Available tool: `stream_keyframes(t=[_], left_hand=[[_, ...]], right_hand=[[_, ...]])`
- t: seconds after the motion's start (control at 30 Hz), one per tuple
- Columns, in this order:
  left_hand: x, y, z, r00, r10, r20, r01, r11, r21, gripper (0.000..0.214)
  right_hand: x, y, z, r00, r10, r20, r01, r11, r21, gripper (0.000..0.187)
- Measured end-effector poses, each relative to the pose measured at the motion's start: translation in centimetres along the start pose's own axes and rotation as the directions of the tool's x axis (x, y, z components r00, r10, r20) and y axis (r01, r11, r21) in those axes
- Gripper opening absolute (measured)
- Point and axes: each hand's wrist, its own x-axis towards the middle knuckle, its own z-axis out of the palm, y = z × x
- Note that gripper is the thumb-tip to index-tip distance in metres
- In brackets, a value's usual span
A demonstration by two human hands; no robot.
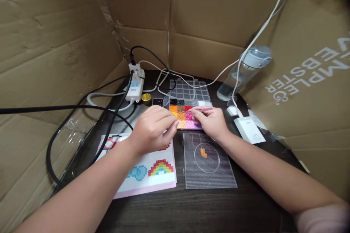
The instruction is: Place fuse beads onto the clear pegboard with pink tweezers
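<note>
A divided bead box [188, 111] with many colours of small beads sits at the middle of the dark table, its clear lid [188, 89] open behind it. My right hand [210, 122] is closed on pink tweezers [202, 109], whose tips reach over the red and pink compartments. My left hand [153, 127] rests at the box's left edge with its fingers curled together; I cannot make out anything in them. In front of the box lies a clear pegboard [209, 162] carrying a round clear dish [207, 157] with a few orange beads [203, 152].
A pattern sheet [147, 169] with a rainbow and heart lies at the left. A power strip [134, 83] with black and white cables, a gold cap [146, 97], a water bottle [242, 72] and a white charger [249, 129] stand around. Cardboard walls enclose the table.
</note>
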Motion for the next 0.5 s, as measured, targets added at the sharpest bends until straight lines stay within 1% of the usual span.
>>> stream_keyframes(t=[0.07, 0.13, 0.2, 0.27, 0.37, 0.43, 0.5], left_hand=[[0.0, 0.0, 0.0, 1.0, 0.003, 0.002, -0.003, 1.0, -0.004, 0.008], [0.0, 0.0, 0.0, 1.0, 0.008, 0.001, -0.008, 1.0, -0.005, 0.008], [0.0, 0.0, 0.1, 1.0, 0.013, -0.008, -0.013, 1.0, -0.001, 0.007], [0.0, -0.1, 0.2, 1.0, 0.013, -0.014, -0.013, 1.0, 0.0, 0.006], [0.0, -0.2, 0.5, 1.0, 0.013, -0.006, -0.013, 1.0, -0.001, 0.006], [0.1, -0.2, 0.6, 1.0, 0.017, 0.005, -0.017, 1.0, 0.0, 0.006], [0.2, -0.3, 0.8, 1.0, 0.024, 0.007, -0.024, 1.0, 0.004, 0.006]], right_hand=[[-0.2, -0.2, -0.8, 0.999, -0.023, -0.047, 0.023, 1.0, -0.003, 0.018], [-0.9, -0.6, -2.2, 0.997, -0.041, -0.061, 0.04, 0.999, -0.011, 0.02], [-2.0, -0.7, -3.8, 1.0, -0.024, -0.008, 0.024, 1.0, -0.01, 0.02], [-3.6, -0.4, -5.3, 0.996, 0.01, 0.09, -0.009, 1.0, -0.005, 0.019], [-6.4, 0.6, -6.9, 0.972, 0.021, 0.232, -0.016, 1.0, -0.024, 0.015], [-8.0, 1.3, -7.3, 0.965, -0.015, 0.262, 0.026, 0.999, -0.039, 0.012], [-9.0, 1.8, -7.5, 0.966, -0.053, 0.251, 0.066, 0.997, -0.043, 0.012]])
